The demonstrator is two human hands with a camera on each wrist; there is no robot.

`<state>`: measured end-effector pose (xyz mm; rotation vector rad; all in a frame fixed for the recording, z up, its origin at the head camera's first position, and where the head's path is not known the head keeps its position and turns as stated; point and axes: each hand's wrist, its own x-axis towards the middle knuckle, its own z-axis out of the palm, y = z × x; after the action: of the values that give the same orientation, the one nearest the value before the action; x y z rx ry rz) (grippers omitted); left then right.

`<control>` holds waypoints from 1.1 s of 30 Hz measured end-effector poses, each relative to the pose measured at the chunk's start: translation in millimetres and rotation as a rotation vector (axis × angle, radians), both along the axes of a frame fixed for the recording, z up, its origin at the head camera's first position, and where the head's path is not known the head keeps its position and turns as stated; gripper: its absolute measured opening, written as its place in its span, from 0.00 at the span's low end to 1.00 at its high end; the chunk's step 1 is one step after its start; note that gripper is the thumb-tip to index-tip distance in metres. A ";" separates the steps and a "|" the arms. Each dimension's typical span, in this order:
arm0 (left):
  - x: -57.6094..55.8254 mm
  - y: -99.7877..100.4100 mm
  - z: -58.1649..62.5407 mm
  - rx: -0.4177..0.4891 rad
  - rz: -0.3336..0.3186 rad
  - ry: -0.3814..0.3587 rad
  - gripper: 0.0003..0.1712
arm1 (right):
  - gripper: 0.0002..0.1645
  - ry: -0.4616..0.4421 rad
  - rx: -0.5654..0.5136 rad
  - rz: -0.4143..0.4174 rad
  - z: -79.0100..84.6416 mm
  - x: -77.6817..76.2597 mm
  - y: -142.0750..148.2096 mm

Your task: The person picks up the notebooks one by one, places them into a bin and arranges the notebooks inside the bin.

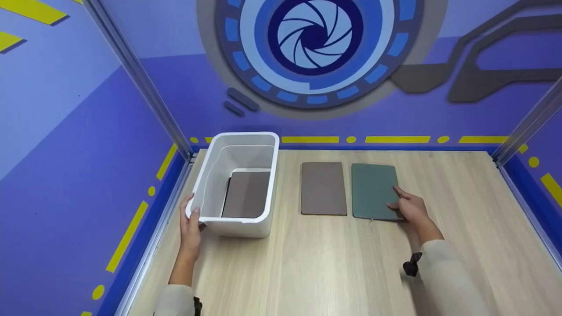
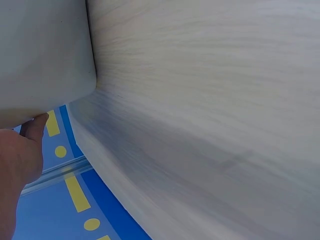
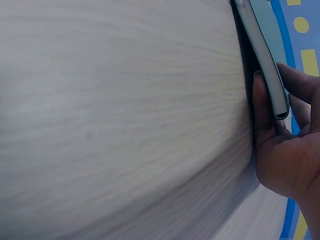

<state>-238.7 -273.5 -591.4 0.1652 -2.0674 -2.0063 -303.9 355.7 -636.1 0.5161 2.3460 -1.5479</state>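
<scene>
At the front left corner of a white plastic bin (image 1: 248, 229), my left hand (image 1: 189, 228) grips the rim, its thumb over the edge and the other fingers along the outside. In the left wrist view, the hand (image 2: 22, 155) shows beneath the bin's smooth wall (image 2: 45, 55). A brown notebook (image 1: 246, 195) lies flat inside the bin. My right hand (image 1: 412, 208) holds a green notebook (image 1: 373, 191) by its right edge. The right wrist view shows the notebook's page edge (image 3: 265, 60) between the fingers, with one finger on the table side and that edge raised.
A second brown notebook (image 1: 323, 188) lies on the wooden table (image 1: 316, 263) between the bin and the green notebook. Blue panels with yellow marks (image 1: 397, 139) stand behind the table and along both sides, joined by metal corner posts (image 1: 145, 83).
</scene>
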 end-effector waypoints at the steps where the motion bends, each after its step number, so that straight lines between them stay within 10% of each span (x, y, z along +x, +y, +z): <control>1: -0.5 0.1 0.1 -0.001 0.001 0.001 0.29 | 0.45 0.003 0.001 0.000 0.1 0.1 -0.1; 33: 0.3 -2.0 5.9 -0.016 -0.040 -0.040 0.29 | 0.47 0.012 -0.010 0.012 1.5 2.5 1.3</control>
<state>-238.3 -275.4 -585.5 0.1637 -2.1265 -2.0248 -301.4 357.1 -634.5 0.4909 2.3443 -1.5606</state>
